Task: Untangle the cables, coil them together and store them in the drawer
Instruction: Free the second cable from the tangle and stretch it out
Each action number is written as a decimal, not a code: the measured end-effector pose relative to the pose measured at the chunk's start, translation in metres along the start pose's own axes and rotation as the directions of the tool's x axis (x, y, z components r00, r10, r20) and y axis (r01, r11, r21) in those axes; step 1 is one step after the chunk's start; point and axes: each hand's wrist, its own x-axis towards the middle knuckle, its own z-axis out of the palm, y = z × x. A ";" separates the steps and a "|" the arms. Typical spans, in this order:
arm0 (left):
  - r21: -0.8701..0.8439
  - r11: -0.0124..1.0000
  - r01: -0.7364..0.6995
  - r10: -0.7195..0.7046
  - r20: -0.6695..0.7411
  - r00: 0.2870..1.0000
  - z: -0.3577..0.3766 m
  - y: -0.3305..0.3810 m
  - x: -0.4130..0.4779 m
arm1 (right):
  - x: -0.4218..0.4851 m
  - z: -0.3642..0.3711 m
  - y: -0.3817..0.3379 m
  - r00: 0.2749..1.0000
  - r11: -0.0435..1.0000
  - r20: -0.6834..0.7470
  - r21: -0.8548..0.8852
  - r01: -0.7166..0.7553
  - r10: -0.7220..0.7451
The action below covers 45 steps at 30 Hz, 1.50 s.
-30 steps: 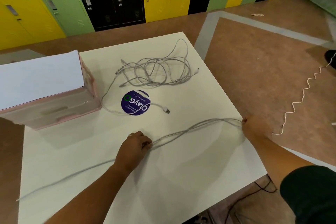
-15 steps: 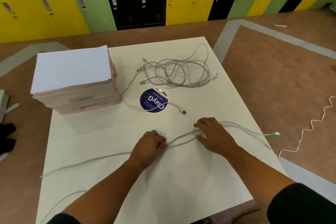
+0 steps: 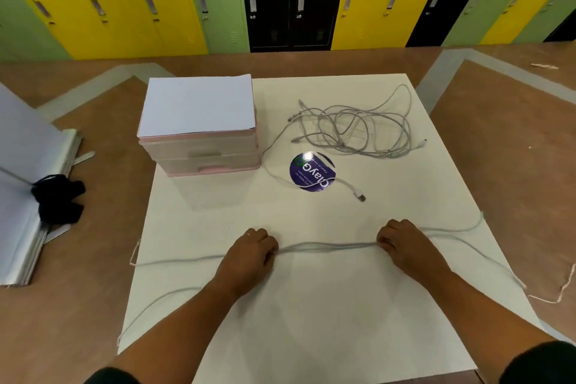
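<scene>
Holding cable strands (image 3: 327, 248) taut on surface (image 3: 311, 330), well in front of drawer unit (image 3: 212, 162): left hand (image 3: 249, 256) and right hand (image 3: 402, 246) both clenched round them, likely straightening before coiling. Tangle (image 3: 358, 131) lies right of drawers, untouched.

Your left sleeve (image 3: 106, 378) and right sleeve (image 3: 542, 363) are dark, near black, and end high up, bare skin below them. A thin pale ring (image 3: 247, 233) sits on your left hand (image 3: 249, 254).
</scene>
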 end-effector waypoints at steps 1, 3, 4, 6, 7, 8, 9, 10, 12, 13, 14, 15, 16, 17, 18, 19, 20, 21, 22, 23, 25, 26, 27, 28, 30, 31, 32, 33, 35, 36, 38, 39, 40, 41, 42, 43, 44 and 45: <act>0.013 1.000 0.010 -0.009 -0.016 1.000 -0.004 -0.008 -0.006 | -0.001 0.000 0.001 1.000 1.000 -0.018 -0.025 -0.018 0.018; 0.034 0.999 0.033 -0.032 -0.032 0.999 -0.013 -0.023 -0.018 | -0.002 -0.001 0.002 0.998 0.997 -0.050 -0.077 -0.032 0.028; 0.044 0.998 0.039 -0.038 -0.029 0.999 -0.016 -0.029 -0.023 | -0.002 -0.002 0.003 0.998 0.995 -0.051 -0.094 -0.030 0.025; 0.073 0.996 0.044 -0.043 -0.020 0.999 -0.024 -0.041 -0.032 | -0.001 -0.001 0.003 0.999 0.995 -0.037 -0.098 -0.032 0.029; 0.094 0.995 0.045 -0.043 -0.022 0.999 -0.027 -0.047 -0.037 | -0.001 -0.001 0.005 0.999 0.995 -0.036 -0.089 -0.042 0.039; 0.115 0.991 0.061 -0.057 -0.038 0.998 -0.032 -0.056 -0.043 | 0.001 0.001 0.004 0.999 0.997 -0.034 -0.068 -0.045 0.043; 0.125 0.989 0.081 -0.074 -0.060 0.995 -0.038 -0.063 -0.049 | 0.001 0.002 0.005 0.998 0.998 -0.034 -0.048 -0.050 0.048; 0.124 0.986 0.116 -0.108 -0.069 0.992 -0.044 -0.074 -0.056 | 0.002 0.003 0.004 0.998 0.998 -0.032 -0.033 -0.051 0.050; 0.111 0.980 0.163 -0.157 -0.061 0.986 -0.057 -0.092 -0.070 | 0.002 0.002 0.004 0.998 0.998 -0.019 -0.008 -0.062 0.062; 0.115 0.977 0.181 -0.174 -0.062 0.983 -0.063 -0.101 -0.079 | 0.003 0.002 0.003 0.998 0.998 -0.008 -0.002 -0.069 0.069; 0.124 0.972 0.199 -0.192 -0.068 0.979 -0.068 -0.108 -0.086 | 0.004 0.002 0.003 0.997 0.997 -0.002 0.000 -0.077 0.077; 0.136 0.966 0.219 -0.209 -0.081 0.974 -0.071 -0.114 -0.091 | 0.004 0.002 0.003 0.996 0.996 0.003 0.000 -0.087 0.087; 0.144 0.960 0.241 -0.230 -0.094 0.969 -0.072 -0.120 -0.095 | 0.004 0.001 0.003 0.996 0.996 0.006 0.000 -0.094 0.094; 0.146 0.956 0.255 -0.242 -0.100 0.965 -0.073 -0.123 -0.098 | 0.004 0.001 0.003 0.995 0.995 0.008 -0.001 -0.098 0.098; 0.146 0.953 0.265 -0.252 -0.101 0.962 -0.073 -0.125 -0.100 | 0.004 0.001 0.002 0.995 0.995 0.014 -0.001 -0.102 0.102; 0.147 0.951 0.272 -0.259 -0.102 0.961 -0.072 -0.126 -0.101 | 0.004 0.000 0.001 0.994 0.994 0.020 -0.001 -0.107 0.107; 0.143 0.949 0.282 -0.270 -0.101 0.958 -0.071 -0.124 -0.101 | 0.004 0.000 0.002 0.994 0.994 0.024 0.000 -0.111 0.111; 0.136 0.946 0.294 -0.282 -0.103 0.954 -0.070 -0.122 -0.100 | 0.005 0.000 0.002 0.994 0.994 0.028 0.000 -0.110 0.110; 0.130 0.941 0.311 -0.299 -0.106 0.948 -0.068 -0.121 -0.098 | 0.005 0.000 0.002 0.993 0.994 0.033 0.000 -0.109 0.109; 0.129 0.935 0.331 -0.318 -0.113 0.941 -0.065 -0.121 -0.097 | 0.005 -0.001 0.002 0.993 0.994 0.036 -0.002 -0.109 0.109; 0.142 0.911 0.388 -0.371 -0.130 0.919 -0.060 -0.125 -0.095 | 0.005 -0.001 0.001 0.994 0.994 0.029 -0.001 -0.107 0.107; 0.148 0.898 0.415 -0.398 -0.135 0.908 -0.058 -0.128 -0.094 | 0.005 -0.001 0.001 0.994 0.994 0.029 0.002 -0.108 0.107; 0.147 0.890 0.432 -0.413 -0.142 0.900 -0.058 -0.131 -0.095 | 0.005 -0.001 0.000 0.994 0.994 0.031 0.009 -0.105 0.105; 0.136 0.891 0.434 -0.414 -0.152 0.897 -0.057 -0.133 -0.095 | 0.004 -0.001 -0.001 0.994 0.994 0.031 0.017 -0.108 0.107; 0.113 0.899 0.423 -0.400 -0.181 0.898 -0.060 -0.133 -0.097 | 0.002 -0.002 -0.002 0.993 0.993 0.028 0.038 -0.113 0.112; 0.113 0.899 0.422 -0.397 -0.193 0.897 -0.062 -0.133 -0.098 | 0.001 -0.003 -0.002 0.993 0.993 0.027 0.038 -0.112 0.111; 0.124 0.899 0.421 -0.393 -0.199 0.898 -0.064 -0.134 -0.100 | 0.001 -0.003 -0.002 0.995 0.995 0.026 0.030 -0.100 0.099; 0.138 0.899 0.416 -0.387 -0.197 0.901 -0.066 -0.134 -0.100 | 0.001 -0.003 -0.002 0.996 0.996 0.022 0.020 -0.083 0.083; 0.173 0.900 0.399 -0.371 -0.175 0.912 -0.072 -0.132 -0.098 | 0.001 -0.005 -0.002 0.998 0.999 0.020 0.000 -0.053 0.053; 0.192 0.903 0.384 -0.357 -0.160 0.920 -0.074 -0.130 -0.098 | 0.003 -0.006 -0.003 0.999 0.999 0.021 -0.008 -0.037 0.038; 0.222 0.916 0.335 -0.312 -0.131 0.941 -0.078 -0.123 -0.089 | 0.003 -0.008 -0.005 0.999 1.000 0.021 -0.005 -0.024 0.024; 0.228 0.922 0.313 -0.292 -0.120 0.949 -0.078 -0.118 -0.083 | 0.002 -0.009 -0.005 1.000 1.000 0.023 0.002 -0.018 0.018; 0.222 0.930 0.293 -0.275 -0.112 0.955 -0.076 -0.111 -0.075 | 0.002 -0.011 -0.004 1.000 1.000 0.025 0.012 -0.014 0.014; 0.201 0.939 0.281 -0.263 -0.108 0.959 -0.074 -0.104 -0.066 | 0.002 -0.012 -0.003 0.999 1.000 0.034 0.023 -0.013 0.012; 0.169 0.947 0.275 -0.259 -0.107 0.960 -0.071 -0.097 -0.057 | 0.004 -0.012 -0.004 0.999 0.999 0.050 0.035 -0.015 0.013; 0.140 0.956 0.257 -0.243 -0.106 0.964 -0.067 -0.088 -0.043 | 0.005 -0.013 -0.002 0.998 0.998 0.058 0.050 -0.028 0.025; 0.115 0.964 0.240 -0.228 -0.108 0.968 -0.063 -0.080 -0.030 | 0.007 -0.014 -0.001 0.997 0.996 0.061 0.072 -0.046 0.042; 0.094 0.972 0.216 -0.206 -0.112 0.972 -0.058 -0.071 -0.015 | 0.011 -0.017 -0.001 0.996 0.993 0.059 0.096 -0.070 0.065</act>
